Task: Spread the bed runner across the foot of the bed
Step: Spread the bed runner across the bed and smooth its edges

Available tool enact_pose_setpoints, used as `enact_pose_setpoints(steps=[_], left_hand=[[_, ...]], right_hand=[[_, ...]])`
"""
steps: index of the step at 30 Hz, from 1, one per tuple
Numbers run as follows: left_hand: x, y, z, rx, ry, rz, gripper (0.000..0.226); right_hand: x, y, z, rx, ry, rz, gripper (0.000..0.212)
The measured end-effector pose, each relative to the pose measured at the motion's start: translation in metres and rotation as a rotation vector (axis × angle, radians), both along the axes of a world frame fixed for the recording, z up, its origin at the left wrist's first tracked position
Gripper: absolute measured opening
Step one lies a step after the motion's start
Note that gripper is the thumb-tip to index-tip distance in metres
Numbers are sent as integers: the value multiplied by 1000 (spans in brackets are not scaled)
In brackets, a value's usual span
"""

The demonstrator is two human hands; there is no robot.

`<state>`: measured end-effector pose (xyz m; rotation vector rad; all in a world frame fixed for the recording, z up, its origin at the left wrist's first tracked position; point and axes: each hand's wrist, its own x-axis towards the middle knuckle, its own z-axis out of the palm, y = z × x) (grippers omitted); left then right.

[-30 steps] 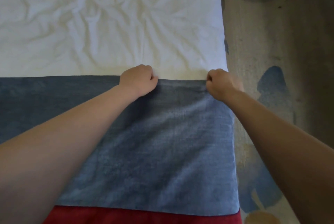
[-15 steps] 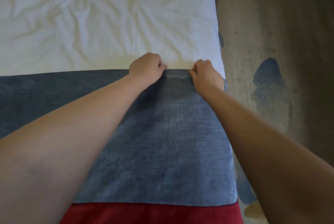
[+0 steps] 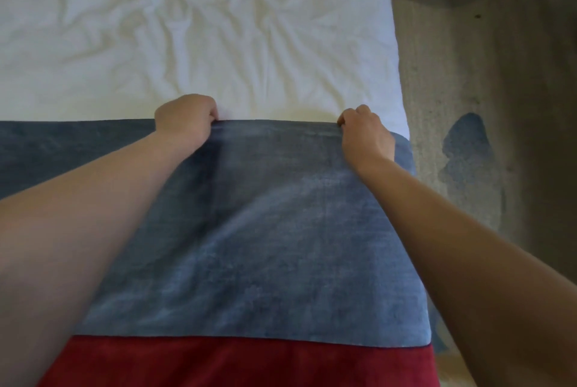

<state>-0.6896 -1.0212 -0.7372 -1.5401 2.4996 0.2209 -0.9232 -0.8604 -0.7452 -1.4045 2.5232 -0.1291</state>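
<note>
The bed runner (image 3: pixel 265 230) lay as a blue-grey band across the near end of the bed. Both hands pinched its far edge: the left hand (image 3: pixel 184 119) was curled on it near mid-width, and the right hand (image 3: pixel 365 133) gripped it close to the bed's right side. An uneven pull from here would likely skew that edge against the white sheet (image 3: pixel 218 27), or drag the right end too far over the side toward the floor (image 3: pixel 468 74). A hard tug could also ruck the creased sheet beneath. The cloth looked soft and napped, with pale brushed streaks and a straight far hem. A red strip (image 3: pixel 234 361) bordered its near edge; whether it belonged to the runner could not be told.
</note>
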Motion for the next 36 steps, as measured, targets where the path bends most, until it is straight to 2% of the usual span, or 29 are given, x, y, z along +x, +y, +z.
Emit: enact_pose_setpoints(steps=[2, 5, 9, 12, 16, 18, 21, 26, 36], left_hand=[[28, -12, 4, 20, -26, 25, 28], [66, -30, 12, 66, -48, 31, 19], [117, -48, 12, 74, 21, -7, 11], [135, -65, 6, 65, 123, 1, 12], [133, -76, -2, 54, 107, -84, 14], [136, -71, -1, -30, 159, -120, 18], [144, -55, 4, -125, 252, -212, 33], [147, -22, 12, -119, 330, -354, 44], [165, 83, 26, -93, 387, -314, 45]], right_hand=[[11, -12, 2, -10, -6, 11, 22], [39, -36, 4, 17, -114, 84, 21], [97, -70, 3, 88, -203, 205, 22], [121, -95, 1, 133, -80, 104, 22], [137, -109, -2, 170, -20, -122, 23], [150, -105, 1, 96, 39, -161, 26], [168, -94, 12, 23, 117, -25, 37], [199, -71, 29, 41, 150, 150, 44], [245, 25, 51, 85, 119, 163, 42]])
